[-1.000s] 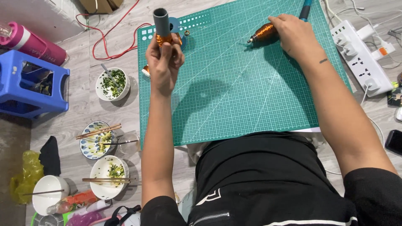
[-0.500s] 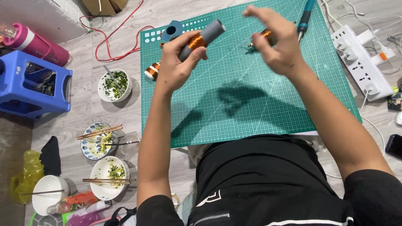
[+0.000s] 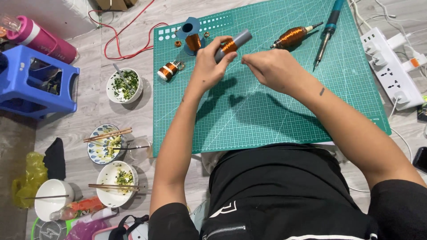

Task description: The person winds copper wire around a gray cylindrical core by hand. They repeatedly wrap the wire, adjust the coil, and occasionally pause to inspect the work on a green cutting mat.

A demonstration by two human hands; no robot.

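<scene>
The left hand (image 3: 209, 66) still grips the grey tube (image 3: 233, 44) with its copper coil. The right hand (image 3: 271, 69), pinched shut, has dropped beside it, off the wound spindle (image 3: 293, 36).

The person wears a black short-sleeved top (image 3: 284, 186) (zip and white print near the hem), forearms bare.

- The grey plastic tube wound with copper wire (image 3: 231, 44) is above the green cutting mat (image 3: 267, 115).
- The blue-handled soldering iron (image 3: 327, 33) lies right of it, the white power strip (image 3: 391, 66) farther right, off the mat.
</scene>
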